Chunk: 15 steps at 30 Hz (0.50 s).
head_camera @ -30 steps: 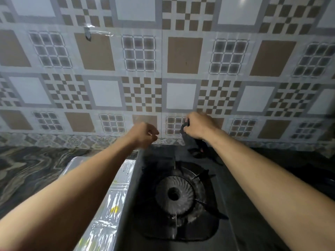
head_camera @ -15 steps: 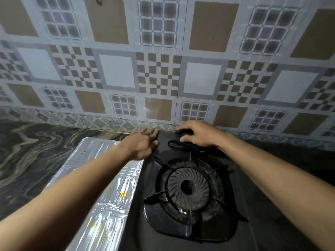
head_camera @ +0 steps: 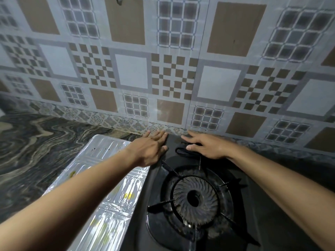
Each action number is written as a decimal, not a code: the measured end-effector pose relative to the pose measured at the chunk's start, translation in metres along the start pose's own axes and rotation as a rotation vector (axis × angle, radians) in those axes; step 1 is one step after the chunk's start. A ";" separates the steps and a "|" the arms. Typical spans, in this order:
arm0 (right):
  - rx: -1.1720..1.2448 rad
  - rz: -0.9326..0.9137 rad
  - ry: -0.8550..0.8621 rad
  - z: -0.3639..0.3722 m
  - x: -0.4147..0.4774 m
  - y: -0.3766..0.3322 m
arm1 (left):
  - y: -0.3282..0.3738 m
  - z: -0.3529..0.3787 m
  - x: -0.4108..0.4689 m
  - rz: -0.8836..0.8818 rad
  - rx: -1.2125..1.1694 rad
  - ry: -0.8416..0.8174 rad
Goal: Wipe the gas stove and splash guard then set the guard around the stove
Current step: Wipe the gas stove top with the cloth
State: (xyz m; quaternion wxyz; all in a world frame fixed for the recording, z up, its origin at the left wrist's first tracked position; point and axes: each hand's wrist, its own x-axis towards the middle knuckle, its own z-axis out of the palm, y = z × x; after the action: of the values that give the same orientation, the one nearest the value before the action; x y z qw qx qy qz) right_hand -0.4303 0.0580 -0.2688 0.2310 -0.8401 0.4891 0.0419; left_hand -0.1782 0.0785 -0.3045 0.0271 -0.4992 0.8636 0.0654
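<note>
The black gas stove (head_camera: 250, 205) fills the lower right, its round burner (head_camera: 195, 198) under a dark pan support. A silver foil splash guard (head_camera: 101, 178) lies flat on the counter against the stove's left side, with yellow spots on it. My left hand (head_camera: 148, 151) rests flat, fingers spread, on the stove's back left corner. My right hand (head_camera: 204, 144) presses flat on a dark cloth (head_camera: 183, 151) at the stove's back edge, close to the wall.
A patterned tiled wall (head_camera: 172, 69) rises directly behind the stove. The dark marbled counter (head_camera: 36, 151) stretches to the left of the guard. A small hook (head_camera: 118, 0) hangs on the wall at the top.
Both hands have come down from raised fists near the wall onto the stove's back edge. The right hand has pressed the cloth flat. The view has tilted down and nearer.
</note>
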 end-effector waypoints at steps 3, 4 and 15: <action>-0.034 -0.052 -0.055 -0.005 0.019 -0.015 | 0.002 0.000 0.000 -0.023 -0.032 -0.007; -0.044 -0.069 -0.062 -0.004 0.026 -0.021 | 0.003 0.001 0.000 -0.031 -0.042 -0.011; -0.041 -0.055 -0.059 -0.003 -0.008 0.019 | 0.006 -0.009 -0.002 -0.063 -0.013 -0.068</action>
State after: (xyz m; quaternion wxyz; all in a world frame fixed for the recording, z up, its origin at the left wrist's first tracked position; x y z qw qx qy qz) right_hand -0.4512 0.0548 -0.2704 0.2291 -0.8561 0.4578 0.0704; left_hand -0.1825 0.0819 -0.2954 0.0550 -0.5237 0.8456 0.0871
